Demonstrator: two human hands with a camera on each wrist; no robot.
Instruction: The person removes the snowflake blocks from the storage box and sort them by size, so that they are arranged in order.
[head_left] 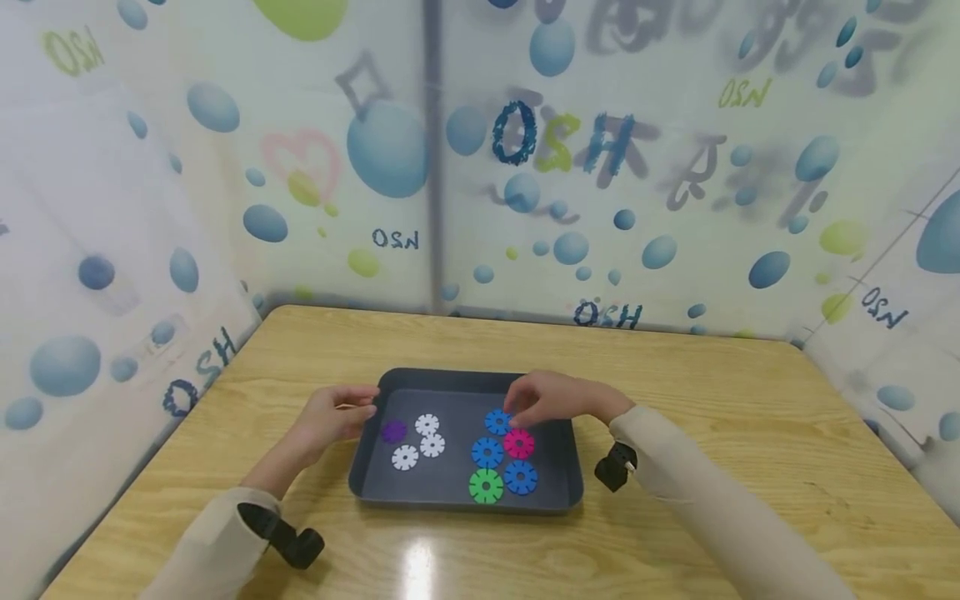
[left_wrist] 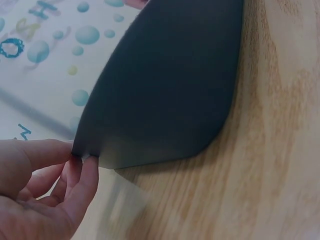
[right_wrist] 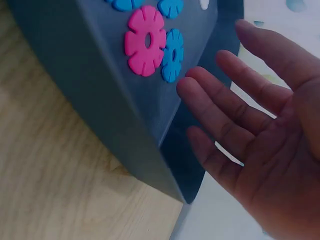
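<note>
A dark grey tray on the table holds flat, notched plastic discs. My left hand pinches the rim at the tray's far left corner between thumb and fingertips, as the left wrist view shows. Over the right side of the tray hovers my right hand, fingers spread and slightly bent, holding nothing. Just under its fingertips lies a blue disc, beside a pink disc. Two more blue discs and a green disc lie nearer the front. Three white discs and a purple disc lie on the left.
The tray stands on a light wooden table. Behind and to both sides hang pale printed curtains with blue and green dots. A black strap-on camera sits on the right wrist, another on the left.
</note>
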